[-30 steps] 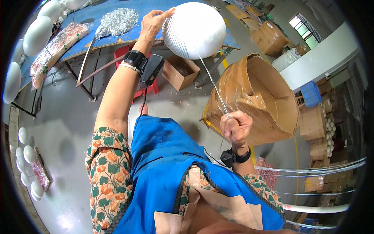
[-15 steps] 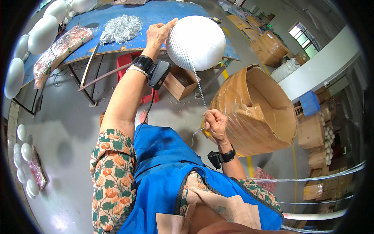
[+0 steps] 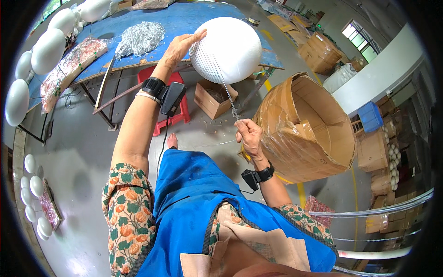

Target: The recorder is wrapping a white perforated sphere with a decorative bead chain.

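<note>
A large white ball [image 3: 235,48] is up in front of me at the blue table's near edge. Rows of small silvery beads [image 3: 203,60] cover its left side. My left hand [image 3: 179,48] holds the ball at its upper left, fingers lying along the surface; the thumb is hidden. From the ball's underside a bead string [image 3: 229,99] runs down, taut, to my right hand [image 3: 250,136]. That hand is closed, pinching the string between thumb and fingers. A thin loose strand [image 3: 214,145] trails leftward from it.
On the blue table [image 3: 184,18] lie a heap of silvery strands [image 3: 140,39] and a plastic-wrapped pack [image 3: 74,69]. A big cardboard drum [image 3: 281,120] stands close to my right hand. Under the table are a red stool [image 3: 182,108] and an open carton [image 3: 210,104]. White balls [image 3: 48,51] are at left.
My left hand and the ball have shifted slightly left. The right hand has risen a little toward the ball, and the stretch of bead string between them is shorter.
</note>
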The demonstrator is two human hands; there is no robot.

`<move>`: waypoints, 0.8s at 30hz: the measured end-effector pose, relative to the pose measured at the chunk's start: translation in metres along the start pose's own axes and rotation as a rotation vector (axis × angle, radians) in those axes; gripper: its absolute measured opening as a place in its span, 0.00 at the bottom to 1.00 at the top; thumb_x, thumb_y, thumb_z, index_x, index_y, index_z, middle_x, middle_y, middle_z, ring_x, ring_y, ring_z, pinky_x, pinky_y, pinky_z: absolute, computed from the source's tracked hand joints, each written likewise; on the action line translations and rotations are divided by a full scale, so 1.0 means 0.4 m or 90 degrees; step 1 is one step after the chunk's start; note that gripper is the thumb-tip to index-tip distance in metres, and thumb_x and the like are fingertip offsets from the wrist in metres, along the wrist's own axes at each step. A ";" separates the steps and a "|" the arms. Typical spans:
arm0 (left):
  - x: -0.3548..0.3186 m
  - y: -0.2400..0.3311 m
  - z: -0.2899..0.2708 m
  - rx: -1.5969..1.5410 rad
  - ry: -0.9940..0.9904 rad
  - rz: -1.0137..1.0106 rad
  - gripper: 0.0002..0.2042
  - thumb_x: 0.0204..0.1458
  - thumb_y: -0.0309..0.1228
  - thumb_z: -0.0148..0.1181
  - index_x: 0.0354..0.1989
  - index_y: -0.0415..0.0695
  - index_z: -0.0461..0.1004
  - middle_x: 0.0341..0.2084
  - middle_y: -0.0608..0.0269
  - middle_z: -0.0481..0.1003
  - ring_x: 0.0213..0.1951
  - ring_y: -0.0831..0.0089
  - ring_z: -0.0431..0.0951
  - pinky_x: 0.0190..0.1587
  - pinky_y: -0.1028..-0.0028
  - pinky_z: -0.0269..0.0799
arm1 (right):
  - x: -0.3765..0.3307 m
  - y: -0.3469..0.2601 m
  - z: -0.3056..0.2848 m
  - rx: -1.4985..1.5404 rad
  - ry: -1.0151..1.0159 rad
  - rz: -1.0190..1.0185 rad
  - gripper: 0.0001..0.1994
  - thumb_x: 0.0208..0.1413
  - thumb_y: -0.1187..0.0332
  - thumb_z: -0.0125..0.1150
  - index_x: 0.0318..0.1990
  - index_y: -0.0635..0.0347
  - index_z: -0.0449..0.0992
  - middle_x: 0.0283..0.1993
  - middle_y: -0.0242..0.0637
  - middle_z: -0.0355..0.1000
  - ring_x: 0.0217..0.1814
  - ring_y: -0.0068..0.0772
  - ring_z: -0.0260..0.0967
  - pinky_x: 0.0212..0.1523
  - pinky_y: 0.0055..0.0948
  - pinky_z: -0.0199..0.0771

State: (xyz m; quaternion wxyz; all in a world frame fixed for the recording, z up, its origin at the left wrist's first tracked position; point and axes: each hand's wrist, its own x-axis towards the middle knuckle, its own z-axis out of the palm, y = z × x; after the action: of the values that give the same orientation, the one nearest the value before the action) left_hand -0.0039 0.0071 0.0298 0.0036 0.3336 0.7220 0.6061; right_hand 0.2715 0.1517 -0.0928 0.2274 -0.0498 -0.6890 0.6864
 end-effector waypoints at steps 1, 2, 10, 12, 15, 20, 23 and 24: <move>0.000 0.008 0.000 0.014 -0.009 -0.034 0.35 0.43 0.61 0.47 0.46 0.39 0.70 0.46 0.49 0.67 0.51 0.62 0.63 0.50 0.65 0.58 | 0.005 0.002 0.002 0.004 0.002 -0.006 0.10 0.54 0.65 0.54 0.30 0.65 0.71 0.14 0.24 0.62 0.14 0.11 0.56 0.15 0.14 0.54; 0.005 0.002 0.002 0.014 -0.008 -0.034 0.35 0.43 0.61 0.47 0.46 0.39 0.70 0.46 0.49 0.67 0.51 0.62 0.63 0.50 0.65 0.58 | 0.011 0.000 0.005 0.003 0.002 -0.006 0.10 0.54 0.65 0.54 0.30 0.65 0.71 0.14 0.24 0.62 0.14 0.11 0.56 0.15 0.14 0.54; -0.012 0.047 0.031 0.050 0.240 0.006 0.33 0.36 0.60 0.57 0.32 0.36 0.75 0.26 0.51 0.75 0.31 0.67 0.75 0.35 0.71 0.69 | 0.036 -0.028 0.023 -0.012 0.030 -0.020 0.10 0.54 0.65 0.53 0.30 0.65 0.72 0.14 0.24 0.61 0.14 0.12 0.55 0.15 0.14 0.53; -0.012 0.045 0.029 0.042 0.236 0.002 0.32 0.37 0.59 0.57 0.31 0.35 0.75 0.23 0.53 0.75 0.27 0.69 0.75 0.33 0.71 0.70 | 0.044 -0.034 0.031 -0.016 0.023 -0.026 0.10 0.54 0.65 0.53 0.30 0.65 0.72 0.14 0.24 0.61 0.14 0.12 0.55 0.15 0.14 0.53; -0.006 0.041 0.014 0.053 0.208 -0.020 0.32 0.38 0.59 0.56 0.31 0.35 0.75 0.21 0.54 0.75 0.27 0.69 0.75 0.33 0.71 0.69 | 0.050 -0.035 0.051 -0.023 0.015 -0.027 0.10 0.54 0.65 0.53 0.30 0.65 0.72 0.14 0.24 0.61 0.14 0.12 0.55 0.15 0.14 0.53; -0.024 0.035 0.024 0.073 0.065 0.078 0.40 0.41 0.66 0.43 0.38 0.34 0.73 0.35 0.42 0.72 0.40 0.56 0.73 0.43 0.64 0.66 | 0.063 -0.020 0.043 -0.042 0.026 -0.031 0.10 0.54 0.65 0.53 0.30 0.65 0.71 0.14 0.25 0.61 0.14 0.12 0.55 0.15 0.14 0.53; 0.022 -0.096 0.017 0.235 0.100 0.191 0.43 0.38 0.67 0.45 0.44 0.31 0.68 0.40 0.38 0.69 0.42 0.52 0.71 0.46 0.63 0.65 | 0.077 -0.029 0.058 -0.033 0.029 -0.038 0.10 0.54 0.65 0.52 0.30 0.65 0.71 0.14 0.25 0.61 0.14 0.12 0.55 0.15 0.14 0.53; 0.025 -0.068 0.019 0.231 0.096 0.196 0.43 0.38 0.67 0.45 0.44 0.31 0.68 0.40 0.38 0.69 0.42 0.52 0.71 0.46 0.63 0.65 | 0.082 -0.028 0.051 -0.030 0.044 -0.037 0.10 0.54 0.65 0.53 0.30 0.65 0.71 0.14 0.25 0.61 0.14 0.12 0.55 0.15 0.14 0.53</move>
State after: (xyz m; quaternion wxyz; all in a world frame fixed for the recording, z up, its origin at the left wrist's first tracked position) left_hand -0.0215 0.0174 0.0079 -0.2031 0.3886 0.7578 0.4832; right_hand 0.2372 0.1448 -0.0729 0.2698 -0.0589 -0.6978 0.6609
